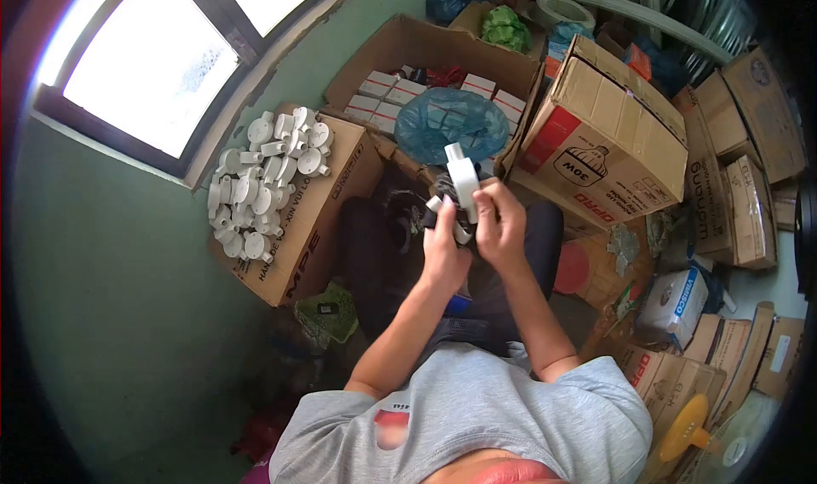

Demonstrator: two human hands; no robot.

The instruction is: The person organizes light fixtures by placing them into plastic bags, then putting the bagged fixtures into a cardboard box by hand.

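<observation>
A cramped storeroom with a green wall and a bright window [162,50] at 10 o'clock is packed with cardboard boxes around a seated person. Both hands are raised in front of the lap. The right hand [502,224] pinches the lower part of a white fitting [462,176], which stands upright just above the fingers. The left hand [444,247] sits just beside it at 8 o'clock, its fingers curled around a small white piece [435,202] that shows at the fingertips.

At 12 o'clock from the hands, a blue plastic bag [451,122] lies in an open box. At 9 o'clock, a heap of white fittings [268,178] rests on a brown carton [319,229]. At 2 o'clock stands a large tilted box [608,139], and at 7 o'clock there is a green basket [330,310].
</observation>
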